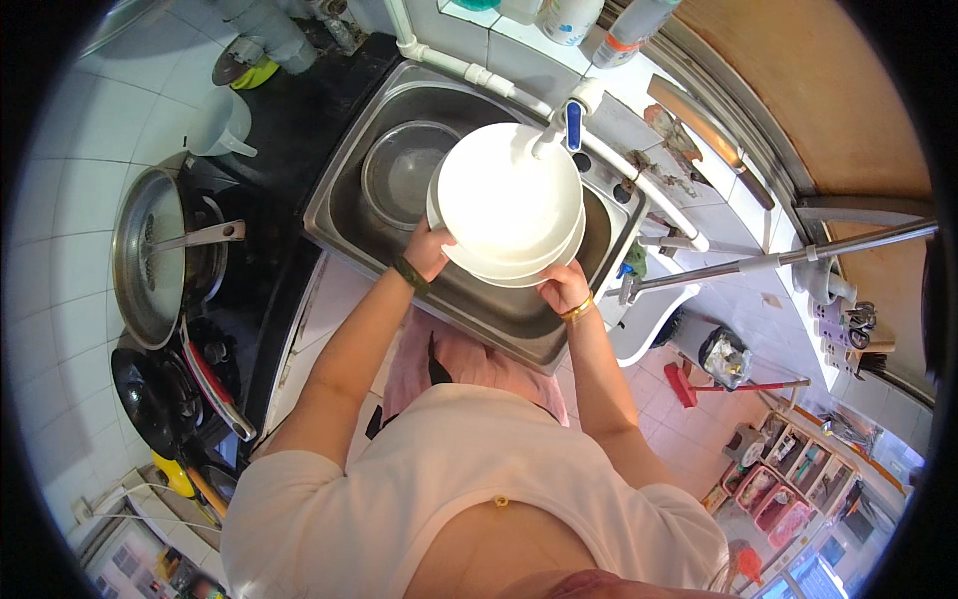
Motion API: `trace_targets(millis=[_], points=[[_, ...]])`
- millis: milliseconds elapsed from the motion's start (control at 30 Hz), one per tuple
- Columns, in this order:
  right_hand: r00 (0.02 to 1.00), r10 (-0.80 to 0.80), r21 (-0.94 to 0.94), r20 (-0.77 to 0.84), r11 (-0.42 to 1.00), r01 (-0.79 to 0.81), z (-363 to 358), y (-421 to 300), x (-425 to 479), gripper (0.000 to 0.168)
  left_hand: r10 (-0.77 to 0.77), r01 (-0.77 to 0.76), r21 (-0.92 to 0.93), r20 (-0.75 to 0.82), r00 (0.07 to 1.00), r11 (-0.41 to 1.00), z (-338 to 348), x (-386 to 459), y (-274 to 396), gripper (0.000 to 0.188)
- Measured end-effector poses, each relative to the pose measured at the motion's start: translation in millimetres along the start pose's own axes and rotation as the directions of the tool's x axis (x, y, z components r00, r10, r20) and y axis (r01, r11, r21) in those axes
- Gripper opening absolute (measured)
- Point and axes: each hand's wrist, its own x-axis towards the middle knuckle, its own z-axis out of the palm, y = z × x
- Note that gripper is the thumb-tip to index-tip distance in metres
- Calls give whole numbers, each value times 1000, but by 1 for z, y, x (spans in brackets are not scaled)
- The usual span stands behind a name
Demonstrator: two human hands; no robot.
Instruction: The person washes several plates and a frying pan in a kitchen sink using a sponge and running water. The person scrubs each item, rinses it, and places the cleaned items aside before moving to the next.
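Observation:
A stack of white bowls or deep plates [509, 195] is held over a stainless steel sink [479, 307], just under the tap [557, 135] with a blue lever. My left hand [428, 251] grips the stack's rim at its lower left. At the lower right edge, my right hand [565, 288] has its fingers and thumb on the rim. Glare washes out the inside of the top dish, so I cannot tell whether water runs into it. A round metal basin [408, 176] sits in the sink, partly hidden behind the stack.
Left of the sink, a black counter [299, 127] holds a white plastic jug [221, 123], a glass-lidded pan [153, 254] and a black wok [146, 397]. A cleaver-like knife [703, 135] lies on the ledge beyond the tap. At right are a metal pole [748, 266] and a red broom [681, 385].

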Motion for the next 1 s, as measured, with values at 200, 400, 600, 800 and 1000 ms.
trace_targets(millis=[200,400,600,800,1000], points=[[987,-73,250,144,968,35,-6,-13,-3,77,9,-14,69,62,998,998,7,-10,1,65],[975,-99,109,198,991,78,29,-49,0,77,26,-27,23,22,999,999,10,-19,7,62],[793,-605,-746,71,495,445,32,-91,50,59,-17,17,36,18,1000,999,4,-28,12,64],[564,-53,-467,824,-629,622,153,-211,47,54,-67,68,18,-38,997,998,-8,-41,13,63],[627,144,-212,766,-864,457,176,-222,58,43,-56,59,56,-51,997,997,-26,-35,18,63]])
